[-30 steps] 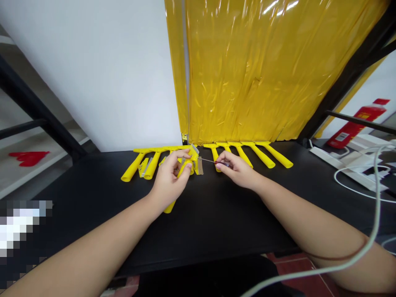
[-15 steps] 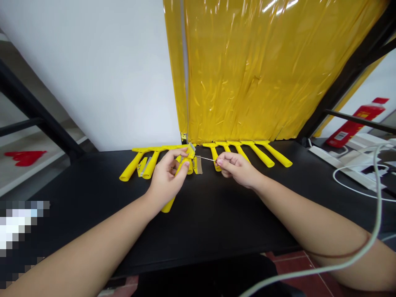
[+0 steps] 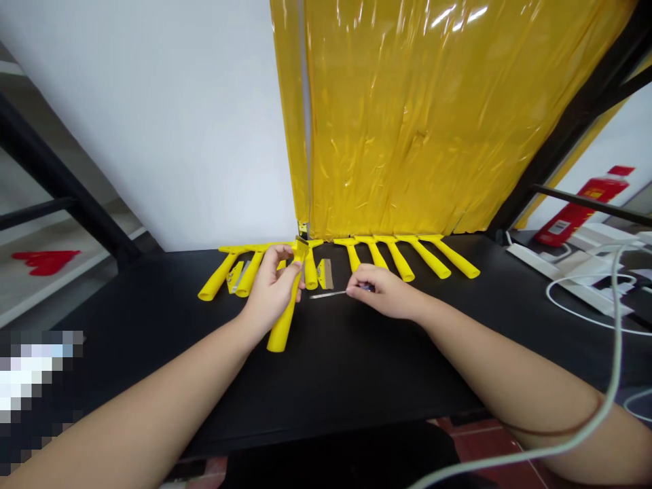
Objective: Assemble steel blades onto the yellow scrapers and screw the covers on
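left hand [image 3: 275, 277] grips a long yellow tool [image 3: 284, 319], slanting nearward below it; right hand [image 3: 382, 289] grasps a screwdriver [image 3: 329, 295] pointing left.

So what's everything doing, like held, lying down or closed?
Yellow round-handled plastic tool: held in left fingers
Thin metal-shafted tool: held in right fingers, tip apart from the yellow tool
Yellow T-shaped plastic tools: lying on black flat table
Red plastic bottle: cap on
Yellow plastic sheet: wrinkled, hanging
White cable: curved
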`<state>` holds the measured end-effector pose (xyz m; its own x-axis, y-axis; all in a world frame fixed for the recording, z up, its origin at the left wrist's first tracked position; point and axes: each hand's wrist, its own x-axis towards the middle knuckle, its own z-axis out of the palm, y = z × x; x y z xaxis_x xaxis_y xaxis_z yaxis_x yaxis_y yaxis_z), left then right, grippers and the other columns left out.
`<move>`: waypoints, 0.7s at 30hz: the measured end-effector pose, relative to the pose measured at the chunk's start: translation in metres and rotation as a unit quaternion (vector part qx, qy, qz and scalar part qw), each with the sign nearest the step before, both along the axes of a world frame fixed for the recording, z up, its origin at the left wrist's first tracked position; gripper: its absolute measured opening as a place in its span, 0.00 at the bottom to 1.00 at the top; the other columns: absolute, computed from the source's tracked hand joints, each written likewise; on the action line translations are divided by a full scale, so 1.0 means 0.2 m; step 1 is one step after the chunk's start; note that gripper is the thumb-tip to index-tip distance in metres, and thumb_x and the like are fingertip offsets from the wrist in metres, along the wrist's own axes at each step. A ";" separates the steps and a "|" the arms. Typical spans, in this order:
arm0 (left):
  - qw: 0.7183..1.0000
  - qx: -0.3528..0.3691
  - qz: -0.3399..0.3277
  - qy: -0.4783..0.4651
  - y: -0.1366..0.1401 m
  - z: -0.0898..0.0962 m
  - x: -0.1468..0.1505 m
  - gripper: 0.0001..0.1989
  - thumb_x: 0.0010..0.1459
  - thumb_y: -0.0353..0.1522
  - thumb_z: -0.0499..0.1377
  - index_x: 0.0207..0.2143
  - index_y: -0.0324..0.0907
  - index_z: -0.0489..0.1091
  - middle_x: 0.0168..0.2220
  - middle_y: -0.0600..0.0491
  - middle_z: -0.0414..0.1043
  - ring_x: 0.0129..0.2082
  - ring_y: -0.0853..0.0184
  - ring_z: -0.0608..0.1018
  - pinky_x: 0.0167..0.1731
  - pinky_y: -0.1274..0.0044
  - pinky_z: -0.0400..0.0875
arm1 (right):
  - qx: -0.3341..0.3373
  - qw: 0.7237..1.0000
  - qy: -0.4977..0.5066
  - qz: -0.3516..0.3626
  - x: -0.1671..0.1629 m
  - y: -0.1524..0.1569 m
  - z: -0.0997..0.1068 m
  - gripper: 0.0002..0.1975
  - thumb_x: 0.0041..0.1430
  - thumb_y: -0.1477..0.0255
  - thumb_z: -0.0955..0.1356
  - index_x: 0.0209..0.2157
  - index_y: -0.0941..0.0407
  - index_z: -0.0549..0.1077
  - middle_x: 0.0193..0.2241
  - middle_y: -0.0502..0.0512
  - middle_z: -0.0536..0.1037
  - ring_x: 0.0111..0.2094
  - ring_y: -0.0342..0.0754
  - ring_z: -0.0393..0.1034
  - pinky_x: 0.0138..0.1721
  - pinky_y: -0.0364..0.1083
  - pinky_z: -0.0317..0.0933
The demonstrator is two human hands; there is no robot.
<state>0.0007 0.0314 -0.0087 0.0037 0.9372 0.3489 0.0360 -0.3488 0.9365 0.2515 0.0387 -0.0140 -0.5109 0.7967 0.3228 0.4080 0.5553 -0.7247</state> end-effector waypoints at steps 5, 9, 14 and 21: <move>0.995 -0.072 -0.002 -0.070 0.01 0.03 0.00 0.15 0.53 0.32 0.64 0.41 0.45 0.62 0.38 0.57 0.66 0.21 0.72 0.75 0.16 0.79 0.67 | 0.021 0.986 -0.158 0.049 -0.01 -0.05 0.02 0.06 0.67 0.69 0.70 0.35 0.56 0.78 0.32 0.51 0.71 0.33 0.45 0.65 0.36 0.45 0.60; 0.985 -0.122 -0.009 -0.121 0.02 0.03 0.01 0.16 0.48 0.26 0.64 0.39 0.43 0.63 0.25 0.61 0.67 0.19 0.74 0.73 0.25 0.80 0.70 | 0.026 0.975 -0.208 0.075 -0.02 -0.07 0.04 0.05 0.67 0.69 0.71 0.37 0.55 0.78 0.34 0.52 0.72 0.35 0.46 0.66 0.36 0.44 0.60; 0.974 -0.148 0.007 -0.171 0.03 0.02 0.02 0.14 0.49 0.28 0.66 0.37 0.42 0.64 0.33 0.57 0.74 0.26 0.73 0.78 0.33 0.79 0.75 | 0.023 0.966 -0.227 0.123 -0.04 -0.11 0.04 0.05 0.65 0.68 0.72 0.38 0.54 0.78 0.35 0.51 0.73 0.34 0.44 0.68 0.36 0.44 0.61; 0.959 -0.206 0.007 -0.195 0.02 0.04 0.04 0.14 0.56 0.26 0.66 0.42 0.42 0.65 0.39 0.51 0.76 0.32 0.69 0.83 0.37 0.75 0.82 | 0.073 0.968 -0.204 0.128 -0.18 -0.19 -0.01 0.05 0.67 0.69 0.71 0.39 0.56 0.77 0.36 0.54 0.76 0.35 0.47 0.70 0.37 0.45 0.63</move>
<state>0.0091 0.0351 -0.0016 -0.0662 0.9946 -0.0795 -0.3437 0.0521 0.9376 0.2152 0.0004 -0.0151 -0.7942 0.5883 0.1522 0.4794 0.7605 -0.4380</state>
